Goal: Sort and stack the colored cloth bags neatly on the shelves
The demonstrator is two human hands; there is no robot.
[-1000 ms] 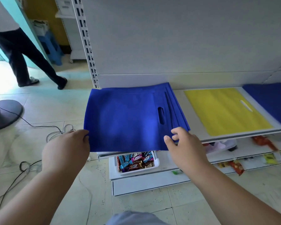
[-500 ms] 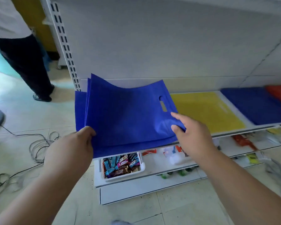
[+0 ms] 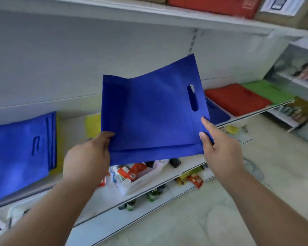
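Two blue cloth bags, laid one over the other, were held up in the air in front of the white shelf, clear of its surface. The lower left corner was gripped by the left hand, with the thumb on top and the other fingers hidden underneath the fabric. The lower right edge was pinched by the right hand between thumb and forefinger; how the remaining fingers lay could not be told. The cut-out handle slot was seen near the right edge of the held bags.

On the shelf at the far left, a stack of blue bags was laid flat, partly over a yellow bag beside it. Behind the held bags to the right, another blue stack was partly hidden, and further right a red stack and a green stack were set side by side, touching. A red box was placed on the upper shelf. Packaged snacks were scattered on the lower shelf, near the pale tiled floor.
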